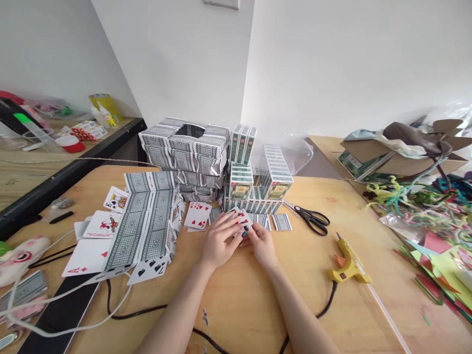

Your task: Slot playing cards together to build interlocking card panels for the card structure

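Note:
Between my two hands, above the middle of the table, are red-suited playing cards, partly covered by fingers. My left hand lies over their left side with its fingers closed on them. The thumb and fingers of my right hand pinch their right edge. Just left of my hands rest loose heart cards face up. Face-down grey-backed cards lie to the right, in front of stacked card boxes. A folded panel of joined cards stands further left.
Boxes built from cards are stacked at the back. Black-handled scissors and a yellow glue gun with a glue stick lie right. A black cord crosses the front, beside a white cable. Yarn and coloured paper cover the far right.

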Tool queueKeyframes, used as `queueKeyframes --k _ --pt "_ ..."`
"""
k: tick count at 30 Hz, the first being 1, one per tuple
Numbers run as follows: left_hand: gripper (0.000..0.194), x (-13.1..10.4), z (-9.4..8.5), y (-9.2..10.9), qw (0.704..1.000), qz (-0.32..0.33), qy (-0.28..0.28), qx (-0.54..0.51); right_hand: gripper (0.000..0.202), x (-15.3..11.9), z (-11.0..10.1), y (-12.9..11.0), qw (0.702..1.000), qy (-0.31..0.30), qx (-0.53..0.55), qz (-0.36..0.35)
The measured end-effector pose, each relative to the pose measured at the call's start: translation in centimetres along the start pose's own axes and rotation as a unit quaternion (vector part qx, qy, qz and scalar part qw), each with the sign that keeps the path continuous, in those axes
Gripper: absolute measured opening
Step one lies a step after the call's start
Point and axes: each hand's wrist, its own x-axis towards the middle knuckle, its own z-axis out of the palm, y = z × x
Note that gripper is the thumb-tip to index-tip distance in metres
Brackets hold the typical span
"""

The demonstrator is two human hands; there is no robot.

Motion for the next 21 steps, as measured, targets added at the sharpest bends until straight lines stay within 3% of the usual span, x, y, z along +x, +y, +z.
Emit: queueKeyframes --k 3,6,10,15,21 --pt "0.026 0.2 -0.4 0.2 1.000 -0.010 -0.001 0.012 0.037 0.0 0.0 -0.2 1.000 -0.008 0.003 -0.004" --pt "0.025 0.3 -0.5 0.2 0.999 -0.032 0.042 0.003 0.035 0.0 0.1 -0.3 1.000 -0.004 0.006 -0.007" --pt "0.031 0.3 -0.4 -0.8 0.983 -0.143 0.094 -0.071 0.031 0.0 0.0 -0.1 1.000 -0.012 0.005 -0.015" --pt "0.034 0.3 -0.1 -2.0 0.912 -0.316 0.051 -0.255 0.027 0.2 -0.1 0.3 0.999 0.045 0.027 -0.016" --pt "0.035 0.6 0.0 -1.7 0.846 -0.388 0.061 -0.360 0.028 0.3 -0.2 0.3 0.997 0.017 0.070 0.001"
